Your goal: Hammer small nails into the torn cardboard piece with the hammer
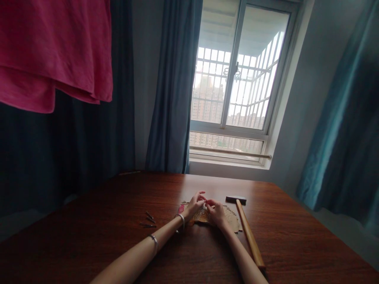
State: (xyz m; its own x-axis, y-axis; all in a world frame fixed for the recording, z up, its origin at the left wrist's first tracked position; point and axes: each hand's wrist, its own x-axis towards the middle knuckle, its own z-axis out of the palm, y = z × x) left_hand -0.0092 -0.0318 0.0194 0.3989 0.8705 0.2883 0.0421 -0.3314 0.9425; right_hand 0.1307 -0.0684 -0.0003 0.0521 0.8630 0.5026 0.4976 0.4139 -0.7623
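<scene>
Over a flat tan piece (232, 216) with a wavy edge and many small holes, my two hands meet fingertip to fingertip. The piece has a pink patch at its left end, and its material is hard to tell. My left hand (195, 204) pinches with thumb and forefinger while its other fingers stretch out. Close against it, my right hand (216, 212) is closed in a pinch too. Whatever lies between the fingertips is too small to make out. To the right rests a hammer (250, 236) with a long wooden handle and dark head.
Several thin dark metal pins or punches (148, 225) lie left of my hands on the brown wooden table (284, 236). A pink cloth (59, 51) hangs at upper left. Behind the table are blue curtains (170, 86) and a barred window (231, 102).
</scene>
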